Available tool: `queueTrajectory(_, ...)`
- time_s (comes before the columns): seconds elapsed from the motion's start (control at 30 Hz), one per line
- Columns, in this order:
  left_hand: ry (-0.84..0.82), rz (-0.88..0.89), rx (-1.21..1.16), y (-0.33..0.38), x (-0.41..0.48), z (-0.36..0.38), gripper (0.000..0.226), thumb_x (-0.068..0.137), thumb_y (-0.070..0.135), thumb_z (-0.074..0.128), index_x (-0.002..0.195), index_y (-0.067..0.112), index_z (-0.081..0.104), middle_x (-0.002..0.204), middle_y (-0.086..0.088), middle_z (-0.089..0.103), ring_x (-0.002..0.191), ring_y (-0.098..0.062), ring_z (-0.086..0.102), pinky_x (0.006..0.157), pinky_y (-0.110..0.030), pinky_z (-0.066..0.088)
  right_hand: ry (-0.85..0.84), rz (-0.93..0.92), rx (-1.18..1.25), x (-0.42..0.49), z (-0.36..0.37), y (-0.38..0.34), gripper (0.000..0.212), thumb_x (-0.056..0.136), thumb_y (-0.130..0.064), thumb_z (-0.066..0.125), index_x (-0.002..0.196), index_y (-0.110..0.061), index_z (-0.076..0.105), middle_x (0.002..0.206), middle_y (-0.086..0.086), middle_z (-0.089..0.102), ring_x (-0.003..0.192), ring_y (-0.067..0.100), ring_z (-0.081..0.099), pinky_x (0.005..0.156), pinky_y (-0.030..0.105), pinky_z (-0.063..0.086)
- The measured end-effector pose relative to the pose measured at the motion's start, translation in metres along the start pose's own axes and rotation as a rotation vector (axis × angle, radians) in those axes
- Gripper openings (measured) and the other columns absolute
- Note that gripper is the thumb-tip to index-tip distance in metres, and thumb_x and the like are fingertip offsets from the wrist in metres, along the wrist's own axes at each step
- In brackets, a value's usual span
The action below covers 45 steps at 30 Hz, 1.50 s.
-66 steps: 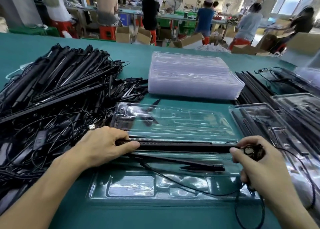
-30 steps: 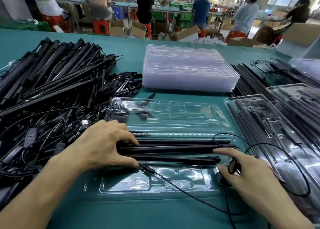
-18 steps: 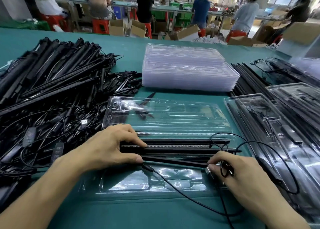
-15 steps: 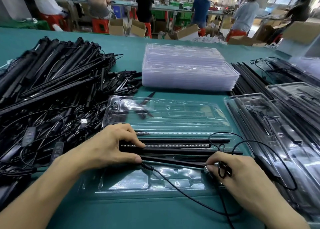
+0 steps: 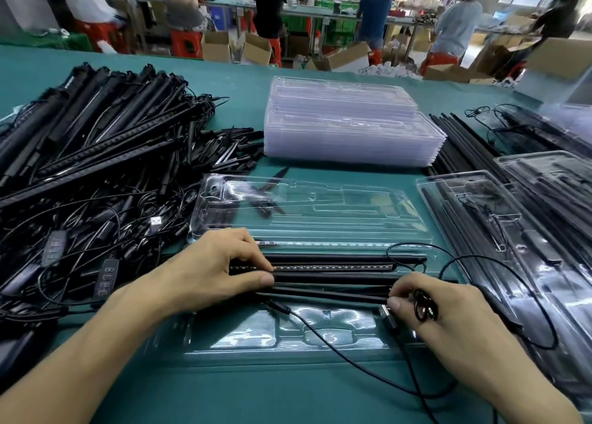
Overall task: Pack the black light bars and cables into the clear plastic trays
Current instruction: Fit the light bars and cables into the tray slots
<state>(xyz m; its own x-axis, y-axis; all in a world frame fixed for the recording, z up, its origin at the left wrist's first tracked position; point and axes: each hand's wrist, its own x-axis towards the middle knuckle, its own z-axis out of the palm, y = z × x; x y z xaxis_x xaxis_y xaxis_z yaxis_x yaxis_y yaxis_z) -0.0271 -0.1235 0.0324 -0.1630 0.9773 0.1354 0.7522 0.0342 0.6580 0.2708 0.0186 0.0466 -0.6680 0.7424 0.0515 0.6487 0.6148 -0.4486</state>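
Left hand: the left hand [image 5: 221, 270] lies over the left ends of the slim black light bars [image 5: 336, 268]; its fingers [image 5: 253, 253] are curled across their tops and the thumb presses the near side, so the bars are pinched between them.
Right hand: the right hand [image 5: 455, 311] is at the bars' right ends, forefinger and thumb [image 5: 394, 303] brought together on the end of the nearest bar; a small coil of the thin black cable [image 5: 320, 330] sits gripped between its fingers.
Light bars: several lie side by side, lengthwise, in the long grooves of the open clear plastic clamshell tray [image 5: 288, 337]; one shows a row of small lamps.
Cable: it runs from a plug by the left thumb across the tray's near half and loops off to the right; a silver USB plug [image 5: 388, 317] lies just under the right thumb.
Tray lid: the far half [image 5: 336, 212] lies flat on the teal bench [image 5: 256, 394].
Left of bench: tangled heap of black bars and cables [image 5: 96, 167].
Behind: stack of empty clear trays [image 5: 346, 125].
Right: filled clear trays [image 5: 519, 231], with loose black rods [image 5: 461, 141] beyond them.
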Motion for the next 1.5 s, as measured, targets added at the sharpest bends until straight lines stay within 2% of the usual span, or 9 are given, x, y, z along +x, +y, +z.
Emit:
queueTrajectory(0.17, 0.065, -0.003, 0.054, 0.002, 0.001, 0.004, 0.016, 0.081, 0.050, 0.070, 0.086, 0.036, 0.076, 0.089, 0.017, 0.064, 0.090, -0.003, 0.061, 0.080, -0.031, 0.052, 0.163, 0.087, 0.078, 0.000, 0.002, 0.005, 0.016, 0.088, -0.042, 0.057, 0.101, -0.050, 0.056, 0.070, -0.010, 0.065, 0.062, 0.011, 0.060, 0.064, 0.040, 0.053)
queueTrajectory(0.3, 0.020, 0.032, 0.185, 0.002, 0.004, 0.002, 0.010, 0.084, 0.043, 0.073, 0.087, 0.034, 0.072, 0.087, 0.020, 0.064, 0.090, 0.000, 0.058, 0.082, -0.032, 0.051, 0.063, 0.148, -0.020, 0.006, 0.002, 0.006, 0.031, 0.092, -0.042, 0.055, 0.120, -0.056, 0.049, 0.082, -0.009, 0.067, 0.075, 0.017, 0.064, 0.072, 0.041, 0.054)
queueTrajectory(0.4, -0.016, 0.050, 0.228, 0.004, 0.004, 0.001, 0.011, 0.085, 0.044, 0.072, 0.092, 0.036, 0.070, 0.089, 0.024, 0.061, 0.092, 0.005, 0.056, 0.084, -0.027, 0.049, 0.012, 0.164, -0.109, 0.010, 0.003, 0.005, 0.026, 0.093, -0.048, 0.054, 0.117, -0.054, 0.051, 0.087, -0.009, 0.066, 0.085, 0.022, 0.064, 0.075, 0.039, 0.054)
queueTrajectory(0.53, 0.026, 0.066, 0.170, 0.007, 0.006, 0.001, 0.033, 0.089, 0.050, 0.053, 0.091, 0.025, 0.075, 0.087, 0.017, 0.066, 0.084, 0.000, 0.062, 0.080, -0.029, 0.052, 0.032, 0.132, -0.112, 0.015, 0.001, 0.006, 0.014, 0.092, -0.043, 0.059, 0.107, -0.045, 0.057, 0.071, -0.013, 0.060, 0.073, 0.018, 0.063, 0.069, 0.038, 0.053)
queueTrajectory(0.67, 0.041, 0.058, 0.205, 0.003, 0.009, -0.001, 0.009, 0.089, 0.036, 0.068, 0.091, 0.029, 0.073, 0.083, 0.018, 0.066, 0.081, -0.001, 0.062, 0.078, -0.034, 0.053, 0.097, 0.092, -0.128, 0.015, 0.002, 0.004, 0.014, 0.092, -0.040, 0.061, 0.105, -0.044, 0.060, 0.075, -0.012, 0.063, 0.076, 0.020, 0.062, 0.065, 0.037, 0.052)
queueTrajectory(0.73, 0.027, 0.013, 0.239, 0.003, 0.011, -0.004, 0.011, 0.088, 0.033, 0.072, 0.098, 0.036, 0.068, 0.083, 0.018, 0.066, 0.080, -0.001, 0.061, 0.078, -0.034, 0.053, 0.116, 0.080, -0.120, 0.014, 0.002, 0.003, 0.014, 0.091, -0.039, 0.063, 0.104, -0.043, 0.061, 0.075, -0.011, 0.064, 0.076, 0.020, 0.062, 0.065, 0.038, 0.051)
queueTrajectory(1.0, -0.207, -0.027, 0.665, 0.012, 0.023, -0.004, 0.014, 0.099, 0.041, 0.052, 0.105, 0.032, 0.061, 0.107, 0.014, 0.058, 0.105, -0.012, 0.056, 0.094, -0.035, 0.046, 0.157, 0.101, -0.117, 0.016, 0.005, 0.005, 0.012, 0.092, -0.040, 0.061, 0.103, -0.045, 0.064, 0.077, -0.012, 0.065, 0.075, 0.020, 0.063, 0.063, 0.035, 0.050)
queueTrajectory(1.13, -0.171, -0.013, 0.699, 0.014, 0.019, -0.001, 0.019, 0.103, 0.037, 0.042, 0.112, 0.027, 0.056, 0.111, 0.011, 0.054, 0.108, -0.012, 0.052, 0.096, -0.033, 0.044, 0.189, 0.112, -0.146, 0.018, 0.008, 0.004, 0.012, 0.093, -0.037, 0.061, 0.102, -0.043, 0.065, 0.075, -0.010, 0.064, 0.074, 0.023, 0.062, 0.060, 0.035, 0.049)
queueTrajectory(1.5, -0.028, 0.015, 0.701, 0.016, 0.009, 0.001, 0.038, 0.099, 0.051, 0.032, 0.116, 0.035, 0.061, 0.108, 0.015, 0.058, 0.107, -0.011, 0.058, 0.083, -0.037, 0.054, 0.137, 0.234, -0.206, 0.031, 0.016, 0.005, 0.020, 0.093, -0.031, 0.057, 0.107, -0.045, 0.059, 0.101, -0.004, 0.061, 0.092, 0.030, 0.060, 0.073, 0.039, 0.050)
